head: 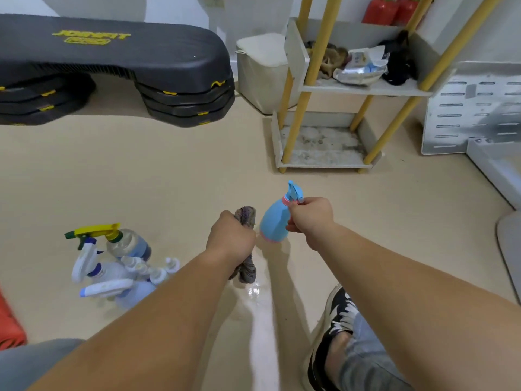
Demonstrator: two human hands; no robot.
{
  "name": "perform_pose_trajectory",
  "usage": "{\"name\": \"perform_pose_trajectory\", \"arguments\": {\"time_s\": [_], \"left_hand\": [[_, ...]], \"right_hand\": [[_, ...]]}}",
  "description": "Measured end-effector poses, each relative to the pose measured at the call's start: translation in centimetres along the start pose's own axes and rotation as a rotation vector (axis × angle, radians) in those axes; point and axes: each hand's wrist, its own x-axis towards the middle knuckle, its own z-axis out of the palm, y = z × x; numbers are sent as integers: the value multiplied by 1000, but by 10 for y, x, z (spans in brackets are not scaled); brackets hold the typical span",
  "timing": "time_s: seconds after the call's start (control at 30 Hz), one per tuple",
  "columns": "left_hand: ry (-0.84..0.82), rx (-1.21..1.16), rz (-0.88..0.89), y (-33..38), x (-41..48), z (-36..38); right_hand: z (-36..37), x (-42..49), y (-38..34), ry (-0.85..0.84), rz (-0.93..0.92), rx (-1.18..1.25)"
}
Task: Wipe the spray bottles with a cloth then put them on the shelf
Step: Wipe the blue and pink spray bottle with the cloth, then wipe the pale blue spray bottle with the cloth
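The spray bottle was smooth blue plastic with a soft sheen and a pink collar; the grey cloth beside it showed a coarse, ribbed weave. The beige floor was smooth, with a glossy glare patch nearby. At left, the clustered spray bottles were clear and white plastic. The black step platform, far left, looked matt and ribbed. The shelf had dull white boards, the lowest mottled, on yellow posts, and held a crinkled silvery foil pouch. At right, a pale slotted panel looked like metal.
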Motion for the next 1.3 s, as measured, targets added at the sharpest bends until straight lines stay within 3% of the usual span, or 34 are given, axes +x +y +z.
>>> {"name": "perform_pose_trajectory", "arguments": {"time_s": [0.2,0.53,0.67,0.73,0.9,1.1,1.3], "left_hand": [[-65,-6,-13,0,31,42],[-69,44,-55,-13,42,40],[-127,98,-26,-11,30,25],[-147,115,2,-11,15,11],[-147,87,40,-11,-34,-38],[7,-3,43,-48,-76,-80],[125,-207,-121,-121,-105,-100]], "right_hand": [[8,39,41,100,10,9],[4,49,78,69,134,-62],[1,23,76,-134,375,-180],[7,3,65,-268,396,-241],[39,-45,23,-433,208,-295],[80,-116,-1,-561,19,-351],[121,-172,18,-607,-130,-351]]}}
